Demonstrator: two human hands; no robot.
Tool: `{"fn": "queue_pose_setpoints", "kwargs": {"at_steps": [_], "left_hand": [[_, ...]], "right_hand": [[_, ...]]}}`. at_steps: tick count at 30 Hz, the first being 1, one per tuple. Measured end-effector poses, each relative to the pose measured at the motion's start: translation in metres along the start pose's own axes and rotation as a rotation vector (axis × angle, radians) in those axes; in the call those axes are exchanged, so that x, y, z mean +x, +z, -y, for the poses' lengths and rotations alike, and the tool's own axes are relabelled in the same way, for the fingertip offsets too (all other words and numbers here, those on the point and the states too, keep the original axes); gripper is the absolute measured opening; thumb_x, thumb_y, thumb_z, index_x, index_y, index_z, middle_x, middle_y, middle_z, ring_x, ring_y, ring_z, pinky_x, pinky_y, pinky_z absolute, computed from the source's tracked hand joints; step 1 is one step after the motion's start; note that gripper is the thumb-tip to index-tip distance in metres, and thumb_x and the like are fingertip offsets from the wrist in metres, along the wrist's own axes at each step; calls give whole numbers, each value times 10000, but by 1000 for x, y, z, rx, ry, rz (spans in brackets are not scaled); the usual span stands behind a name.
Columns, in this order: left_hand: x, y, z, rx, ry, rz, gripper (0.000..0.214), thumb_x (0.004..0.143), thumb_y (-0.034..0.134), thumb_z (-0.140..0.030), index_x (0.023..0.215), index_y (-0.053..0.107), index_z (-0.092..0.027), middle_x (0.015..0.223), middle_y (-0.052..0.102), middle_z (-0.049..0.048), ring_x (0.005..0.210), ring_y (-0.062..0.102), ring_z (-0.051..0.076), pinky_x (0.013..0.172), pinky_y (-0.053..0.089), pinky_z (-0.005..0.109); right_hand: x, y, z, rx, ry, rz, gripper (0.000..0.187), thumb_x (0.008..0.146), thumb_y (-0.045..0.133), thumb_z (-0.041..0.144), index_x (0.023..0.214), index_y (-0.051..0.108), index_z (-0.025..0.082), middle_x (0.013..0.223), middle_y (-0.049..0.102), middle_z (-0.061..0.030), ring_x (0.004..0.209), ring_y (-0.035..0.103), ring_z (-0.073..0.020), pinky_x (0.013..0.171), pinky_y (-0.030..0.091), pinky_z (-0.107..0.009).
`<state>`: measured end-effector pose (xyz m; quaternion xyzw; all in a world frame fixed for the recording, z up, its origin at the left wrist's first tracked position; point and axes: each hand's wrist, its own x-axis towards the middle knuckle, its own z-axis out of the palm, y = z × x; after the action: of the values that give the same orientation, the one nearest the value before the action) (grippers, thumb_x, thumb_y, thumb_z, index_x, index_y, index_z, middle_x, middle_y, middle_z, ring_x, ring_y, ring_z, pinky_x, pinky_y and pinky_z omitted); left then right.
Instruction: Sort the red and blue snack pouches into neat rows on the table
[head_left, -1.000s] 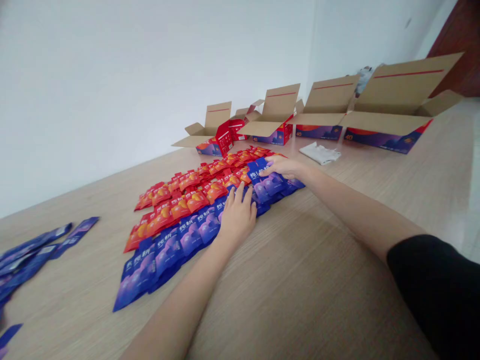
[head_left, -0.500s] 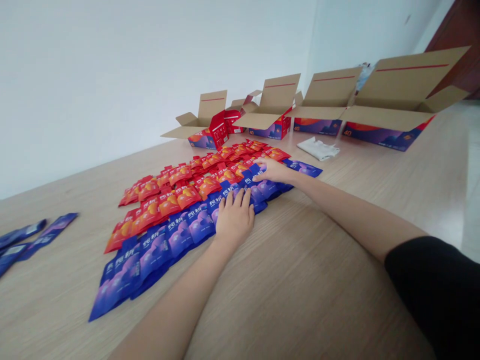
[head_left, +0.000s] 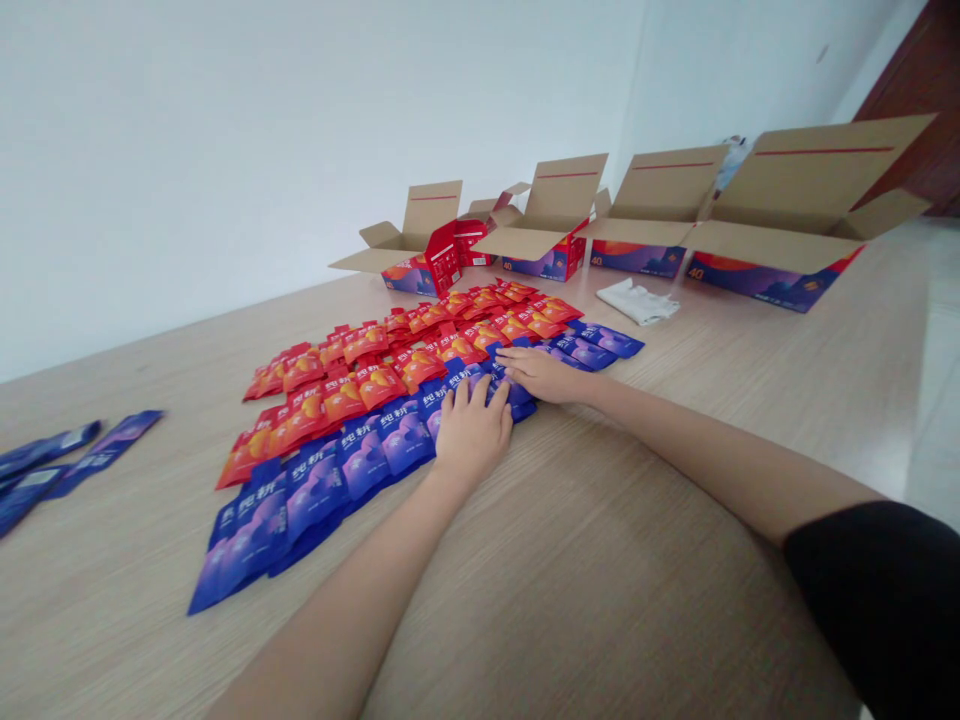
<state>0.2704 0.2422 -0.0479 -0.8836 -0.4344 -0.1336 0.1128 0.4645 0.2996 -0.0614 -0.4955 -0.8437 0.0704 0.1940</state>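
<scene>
A: What are the hands on?

B: The left hand (head_left: 472,433) lies palm down on the blue sachets (head_left: 364,462), fingers spread apart, gripping nothing. The right hand (head_left: 541,375) lies flat just beside it, fingers together, its fingertips (head_left: 501,356) resting on the same blue sachets close to where they meet the red-orange sachets (head_left: 379,385).

A: And where do those sachets sit?

B: Together they make the sachet block (head_left: 390,400), laid out on a light wooden table (head_left: 570,590). The blue ones form its near edge, nearest the person, and the red-orange ones fill its far side (neatly overlapped, like roof tiles).

A: What's around the block?

B: Beyond it stand open cardboard boxes (head_left: 780,190) in a line, and among them, just past the block's far end, a red carton (head_left: 442,258). A white cloth (head_left: 637,302) lies beyond the block too, to the right. Loose blue sachets (head_left: 75,455) lie well apart, left of the block.

A: Anything else by the right arm?

B: A black sleeve (head_left: 874,600), on the upper arm, right of the block.
</scene>
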Motion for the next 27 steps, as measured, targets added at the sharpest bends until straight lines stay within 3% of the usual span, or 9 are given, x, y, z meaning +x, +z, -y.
{"fn": "queue_pose_setpoints", "kwargs": {"at_steps": [6,12,19,23,25,27], "left_hand": [[-1,0,0,-13,5,-20,442,995,319,-380,1352,527,-222,1396,533,118,1291,440,356,1038,388,548],[-4,1,-1,-43,16,-41,443,994,329,-387,1356,516,-214,1398,527,130,1289,443,364,1034,382,557],[-7,4,-8,-134,-7,-93,434,981,361,-395,1316,540,-185,1399,512,159,1303,427,387,1047,345,603],[-15,-25,0,-216,-96,-226,487,971,377,-456,1339,498,-161,1420,479,181,1340,393,350,1092,316,579],[-28,-53,25,-214,-142,-327,456,970,385,-419,1325,503,-158,1405,490,165,1334,398,308,1111,318,518],[-54,-86,68,-138,-189,-372,391,960,400,-358,1270,545,-167,1400,495,137,1331,396,273,1136,298,448]], "right_hand": [[-7,1,3,-72,-50,5,473,1000,307,303,1386,530,144,1473,473,-116,1399,385,-252,1159,297,-487],[-13,-1,5,-53,-48,-68,452,968,340,268,1322,568,102,1381,550,-164,1313,482,-256,1121,366,-454],[-18,3,1,-36,-53,-74,479,968,282,324,1322,562,161,1403,537,-140,1344,450,-257,1144,317,-506],[-24,10,-5,23,-9,-69,516,945,287,444,1318,566,223,1405,535,-149,1352,443,-289,1149,308,-527],[-28,6,-15,85,0,-119,520,929,327,526,1330,551,283,1410,523,-159,1389,384,-310,1157,278,-540],[-30,-5,-25,166,4,-260,513,931,341,567,1385,473,368,1427,485,-172,1393,371,-279,1139,299,-482]]}}
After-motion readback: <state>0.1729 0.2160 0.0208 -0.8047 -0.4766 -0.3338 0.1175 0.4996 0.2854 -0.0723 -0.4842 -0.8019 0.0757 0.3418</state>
